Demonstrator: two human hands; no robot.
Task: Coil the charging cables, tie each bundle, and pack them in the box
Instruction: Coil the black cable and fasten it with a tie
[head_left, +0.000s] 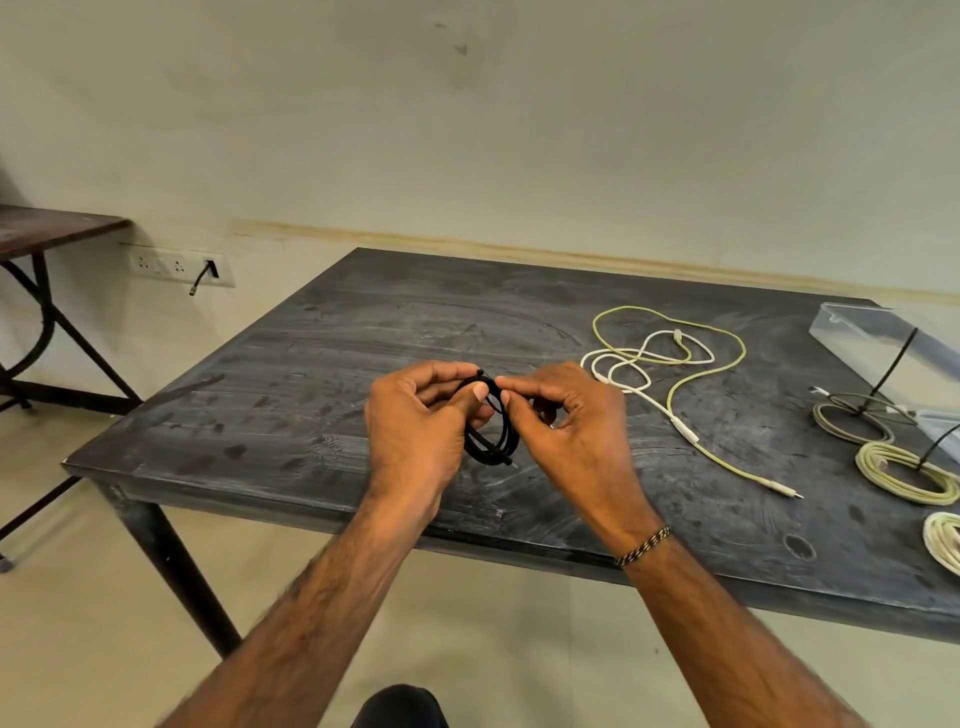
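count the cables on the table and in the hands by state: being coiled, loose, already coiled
Being coiled, held in both hands: 1, the black cable, between the left hand and right hand
Loose on the table: 2, the yellow cable and white cable
Already coiled: 3, the grey coil, yellow coil and edge coil
Total: 6

A dark scuffed metal table (363, 332) carries loose white and yellow-green cables (670, 358), three coiled tied cable bundles (906, 473) and a clear plastic box (852, 325).
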